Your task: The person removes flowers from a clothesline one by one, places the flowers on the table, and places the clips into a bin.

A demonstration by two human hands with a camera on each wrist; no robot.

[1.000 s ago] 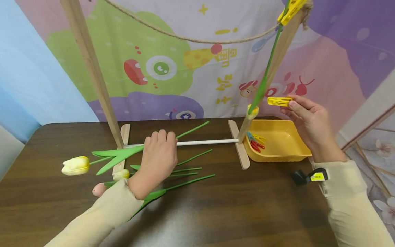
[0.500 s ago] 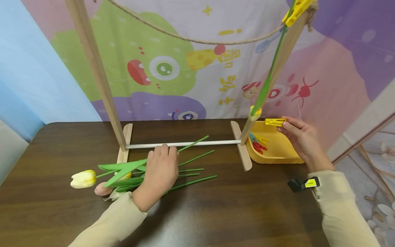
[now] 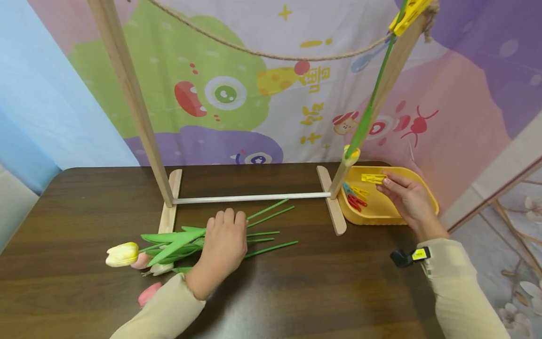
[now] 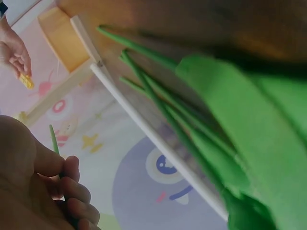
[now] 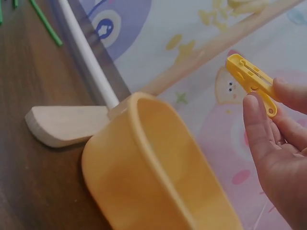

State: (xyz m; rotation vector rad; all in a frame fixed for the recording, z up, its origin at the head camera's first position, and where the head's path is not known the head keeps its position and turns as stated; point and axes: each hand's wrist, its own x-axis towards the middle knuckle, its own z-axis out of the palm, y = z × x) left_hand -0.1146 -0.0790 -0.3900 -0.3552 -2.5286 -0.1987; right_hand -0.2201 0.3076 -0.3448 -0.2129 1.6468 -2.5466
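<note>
My left hand [image 3: 224, 247] grips the stem of a yellow tulip [image 3: 122, 254], its fingers curled round the thin green stem in the left wrist view. Several other tulips lie beneath and beside this hand, their stems pointing right; a pink tulip [image 3: 149, 294] shows by the sleeve. Thumb and fingers of my right hand [image 3: 408, 200] pinch a yellow clothespin [image 5: 252, 81] above the yellow tray [image 3: 383, 217]. Another yellow tulip [image 3: 351, 154] hangs head down from a yellow clothespin [image 3: 408, 18] near the right post.
A wooden frame with a left post [image 3: 133, 99], a right post [image 3: 387, 80] and a white crossbar [image 3: 254, 198] stands on the brown table [image 3: 317, 292]. A slack rope [image 3: 254, 54] spans its top. Red clothespins [image 3: 356, 202] and other coloured ones lie in the tray. Behind hangs a printed cloth [image 3: 237, 136].
My right hand has come down and left with the clothespin, over the tray. The left hand has lowered the yellow tulip toward the lying flowers, nearer the table's front.
</note>
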